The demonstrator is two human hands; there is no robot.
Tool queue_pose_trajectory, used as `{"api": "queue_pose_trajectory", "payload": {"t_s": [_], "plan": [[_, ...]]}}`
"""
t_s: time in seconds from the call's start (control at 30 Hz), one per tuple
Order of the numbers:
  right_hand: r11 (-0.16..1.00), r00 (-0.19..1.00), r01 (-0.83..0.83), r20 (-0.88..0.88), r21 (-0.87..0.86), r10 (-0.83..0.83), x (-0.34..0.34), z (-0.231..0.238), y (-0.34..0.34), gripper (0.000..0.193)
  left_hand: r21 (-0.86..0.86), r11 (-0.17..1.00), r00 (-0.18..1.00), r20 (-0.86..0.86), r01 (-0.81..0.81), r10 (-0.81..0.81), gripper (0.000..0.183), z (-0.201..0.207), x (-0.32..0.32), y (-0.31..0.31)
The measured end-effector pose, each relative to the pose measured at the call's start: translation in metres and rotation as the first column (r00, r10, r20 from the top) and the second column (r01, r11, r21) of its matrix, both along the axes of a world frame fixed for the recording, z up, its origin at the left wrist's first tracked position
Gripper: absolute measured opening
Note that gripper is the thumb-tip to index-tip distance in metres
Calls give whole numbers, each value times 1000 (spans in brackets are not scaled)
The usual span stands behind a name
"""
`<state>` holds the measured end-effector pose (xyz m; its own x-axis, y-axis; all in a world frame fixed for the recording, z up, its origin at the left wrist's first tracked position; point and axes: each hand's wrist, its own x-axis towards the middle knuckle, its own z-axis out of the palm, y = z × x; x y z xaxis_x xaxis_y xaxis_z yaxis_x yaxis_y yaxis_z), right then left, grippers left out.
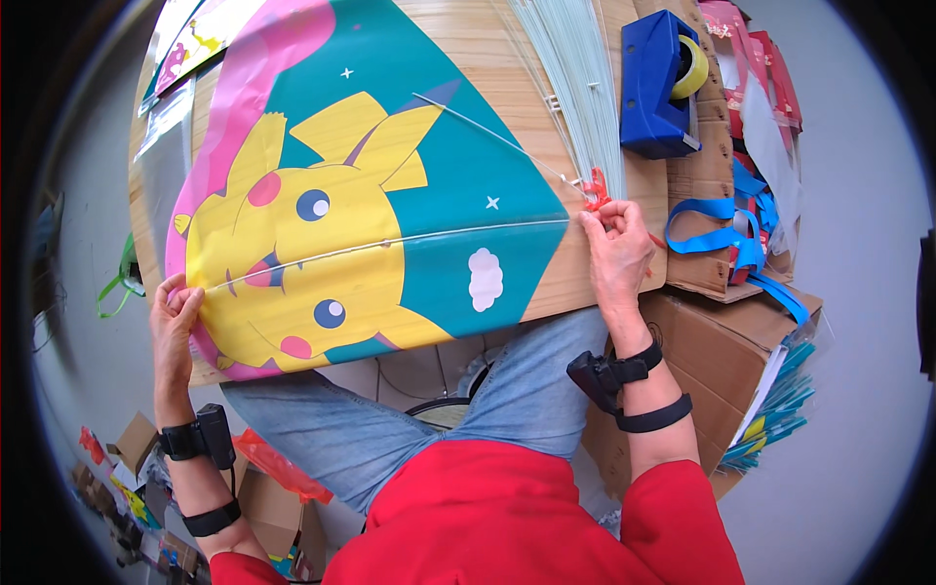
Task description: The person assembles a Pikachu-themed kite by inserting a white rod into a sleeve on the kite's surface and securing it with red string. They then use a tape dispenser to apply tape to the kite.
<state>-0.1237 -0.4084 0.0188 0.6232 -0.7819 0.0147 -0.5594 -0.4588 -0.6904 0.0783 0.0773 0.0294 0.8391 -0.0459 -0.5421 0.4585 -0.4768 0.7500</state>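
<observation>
A kite [531, 263] of teal, pink and yellow sheet, printed with a yellow cartoon animal, lies flat on the wooden table. One thin pale rod [458, 230] runs lengthwise across it, and a second thin rod [487, 132] slants over its far part. My left hand [174, 322] pinches the kite's left edge at the end of the lengthwise rod. At the kite's right corner my right hand [620, 252] is closed, thumb against forefinger, beside a red tie [596, 191]. What its fingers hold is too small to make out.
A bundle of pale rods [575, 78] lies at the far right of the table [468, 39]. Next to it stands a blue tape dispenser [648, 117] with yellow tape. Cardboard boxes [712, 341], blue straps [707, 234] and red packages [770, 73] crowd the right side.
</observation>
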Motion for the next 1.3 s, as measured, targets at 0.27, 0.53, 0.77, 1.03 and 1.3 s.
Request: {"api": "queue_pose_trajectory", "payload": {"t_s": [0.27, 0.53, 0.77, 1.03, 1.3], "plan": [[1000, 999, 1, -33, -13, -2, 0, 1, 1, 21, -6, 1000, 1000, 0, 3, -3, 41, -2, 1, 2], [999, 1000, -13, -19, -50, 12, 1, 2, 3, 21, 4, 1000, 1000, 3, -5, 5, 42, 3, 0, -1], [997, 1000, -16, 2, -81, 16, 0, -3, 2, 21, 15, 1000, 999, 39, 15, -15, 48, -2, -2, 2], [998, 1000, -13, -3, -61, 13, 0, -3, 2, 20, 9, 1000, 999, 45, -14, 14, 46, 1, -4, -8], [993, 999, -50, -27, -104, 47, -4, -8, -4, 19, 10, 999, 999, 15, -44, 44, 47, 9, -5, -16]]}}
